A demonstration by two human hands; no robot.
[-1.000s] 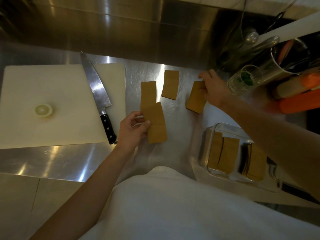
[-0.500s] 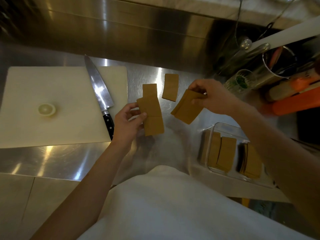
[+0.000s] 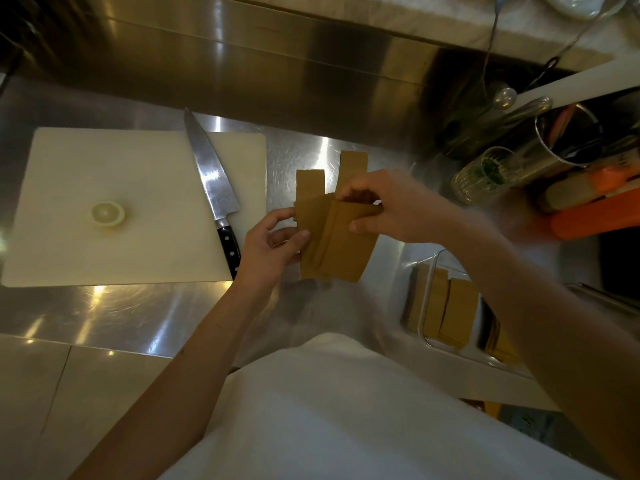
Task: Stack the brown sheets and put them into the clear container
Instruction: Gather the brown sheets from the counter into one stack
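While the left hand pinches one brown sheet between thumb and fingers, the right hand grips a second sheet overlapping it, both raised above the steel counter. Two more sheets lie flat beyond them, apart from each other. One clear container, near the counter's front edge at right, holds several upright sheets. One knife rests across one cutting board; bare counter lies between board and container.

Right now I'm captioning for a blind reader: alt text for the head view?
Two bare hands, left hand and right hand, press brown sheets together above a steel counter; two loose sheets lie behind, a clear container sits right.
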